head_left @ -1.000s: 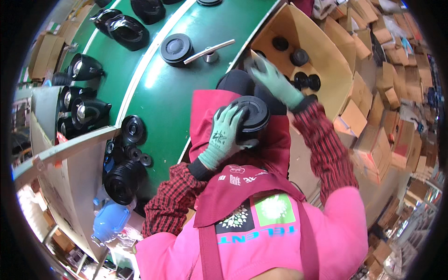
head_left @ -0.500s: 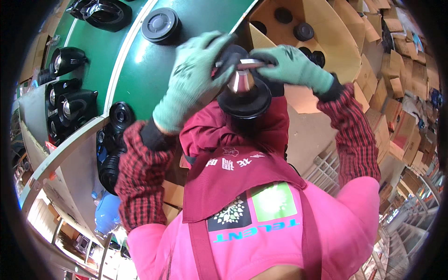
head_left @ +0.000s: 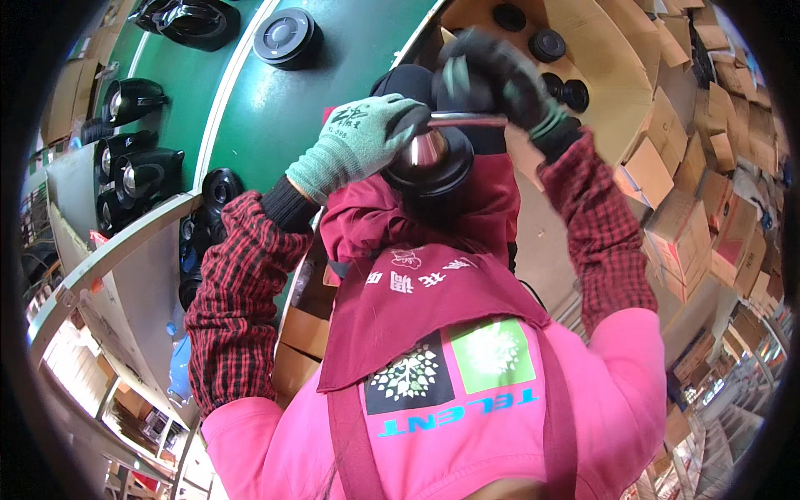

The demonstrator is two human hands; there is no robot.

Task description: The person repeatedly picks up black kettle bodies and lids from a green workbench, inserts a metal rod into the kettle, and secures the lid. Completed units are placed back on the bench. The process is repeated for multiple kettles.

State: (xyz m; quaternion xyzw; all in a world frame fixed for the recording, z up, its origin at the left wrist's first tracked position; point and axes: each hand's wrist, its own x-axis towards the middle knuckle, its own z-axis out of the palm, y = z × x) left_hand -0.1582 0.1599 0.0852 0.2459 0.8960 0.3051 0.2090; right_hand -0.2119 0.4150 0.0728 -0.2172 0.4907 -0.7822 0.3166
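My left hand (head_left: 367, 133), in a pale green glove with dark fingertips, is closed at the top of a black round-based piece (head_left: 437, 175) with a shiny metallic cone. From its fingertips a thin grey-pink strip (head_left: 471, 119) reaches right across the cone's top; its exact kind is unclear. The black piece is low over the maroon apron (head_left: 425, 287). Beyond the strip's right end, my right hand (head_left: 500, 83) is raised with its dark glove palm showing. Motion smears its fingers, and I cannot see whether it holds anything.
A green worktop (head_left: 350, 50) carries a black round disc-shaped part (head_left: 287, 37) and black lamp-like housings (head_left: 137, 177) at the left. To the right, an open cardboard box (head_left: 600, 50) contains several black round parts. A metal rail (head_left: 108, 254) curves along the left; more cartons (head_left: 679, 242) are stacked at right.
My right hand has come away from the strip, rising and turning its palm into view. My left hand has shifted slightly downward and right, staying at the black piece.
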